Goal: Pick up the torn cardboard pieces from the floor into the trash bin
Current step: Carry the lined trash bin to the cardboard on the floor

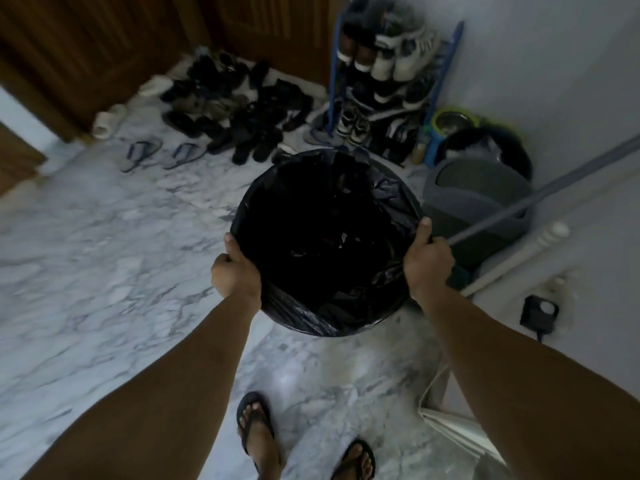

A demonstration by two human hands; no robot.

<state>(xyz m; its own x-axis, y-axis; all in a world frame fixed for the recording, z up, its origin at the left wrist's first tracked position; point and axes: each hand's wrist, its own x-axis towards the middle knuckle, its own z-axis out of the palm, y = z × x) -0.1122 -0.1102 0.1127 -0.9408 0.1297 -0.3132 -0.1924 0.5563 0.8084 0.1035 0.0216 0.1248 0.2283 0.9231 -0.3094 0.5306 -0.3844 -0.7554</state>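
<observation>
- The left hand (pixel 235 271) is closed on the left side of the rim of the trash bin (pixel 394 199), thumb on top.
- The right hand (pixel 427 259) is clamped on the right side of the same rim.
- The bin is lined with a black bag (pixel 294 306); its contents are too dark to be identified.
- The bin is held over the marble floor (pixel 104 254), ahead of two sandalled feet (pixel 258 434).
- A grey lidded bin (pixel 478 188), a shoe rack (pixel 381 81) and loose shoes (pixel 225 109) are located beyond, along the far edge of the floor.

two hands (pixel 235 275), one trash bin (pixel 398 199), one shoe rack (pixel 333 81)
</observation>
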